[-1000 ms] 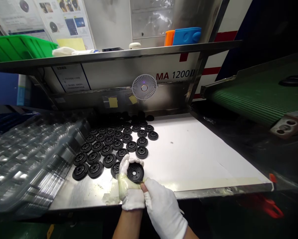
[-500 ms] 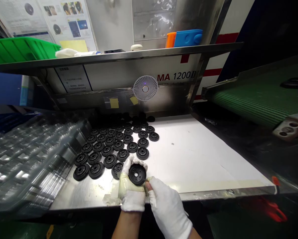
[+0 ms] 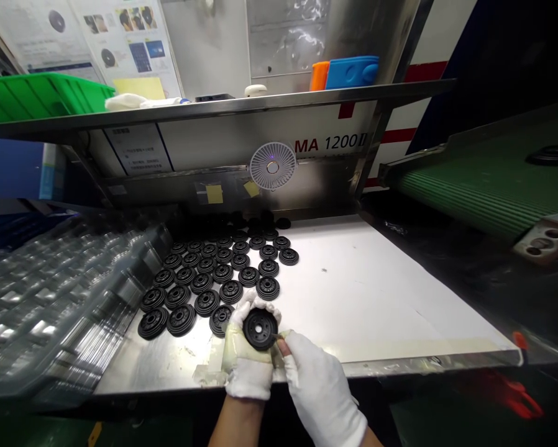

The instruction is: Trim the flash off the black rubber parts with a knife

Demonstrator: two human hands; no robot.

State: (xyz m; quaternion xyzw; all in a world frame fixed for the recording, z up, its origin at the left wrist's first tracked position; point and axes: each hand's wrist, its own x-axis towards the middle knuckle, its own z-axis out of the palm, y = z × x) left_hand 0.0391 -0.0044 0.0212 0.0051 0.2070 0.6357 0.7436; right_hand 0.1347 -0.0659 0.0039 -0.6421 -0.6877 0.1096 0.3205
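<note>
My left hand [image 3: 245,347], in a white glove with a yellowish palm, is closed round a round black plastic wheel [image 3: 259,328] with a hole at its centre. The wheel's hollow face is tilted up towards me. My right hand [image 3: 314,382], also gloved in white, is closed, its bare thumb tip at the wheel's lower right rim. A thin dark tip shows between its fingers and the rim; I cannot make out what it is. Rows of similar black wheels [image 3: 181,319] lie on the table beyond and left of my hands.
Stacked clear plastic trays [image 3: 74,298] stand at the left. White sheeting [image 3: 353,292] covers the table's right part. A green conveyor belt [image 3: 484,186] runs at the right. Above, a metal shelf [image 3: 242,104] carries a green bin [image 3: 46,96]; a small fan [image 3: 273,166] hangs below it.
The held wheel has turned a little and shifted slightly to the right with my left hand. My right hand has moved slightly right too, its fingers still at the rim.
</note>
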